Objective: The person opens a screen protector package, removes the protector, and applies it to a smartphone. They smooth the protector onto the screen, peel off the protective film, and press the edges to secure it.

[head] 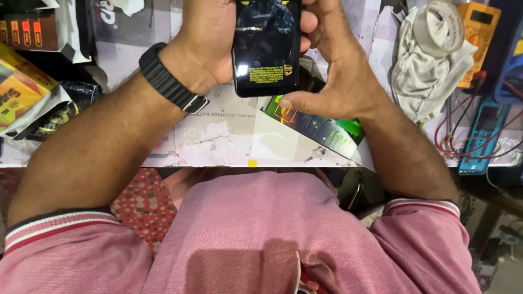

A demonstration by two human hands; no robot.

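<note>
A black smartphone (267,46) with a glossy back and yellow printing near its lower end is held upright above the workbench. My left hand (210,41), with a black watch strap on its wrist, grips the phone's left side. My right hand (332,76) holds the phone's right side, its thumb tip pressed against the lower right corner. Under the phone lies a dark flat box with green and yellow markings (321,128), partly hidden by my right hand.
The workbench top (218,136) is covered with worn white paper. A yellow box (19,90) lies at the left. At the right sit a crumpled white cloth (430,71), a tape roll (444,24), an orange multimeter (479,32), a blue device (482,136) and red wires (452,141).
</note>
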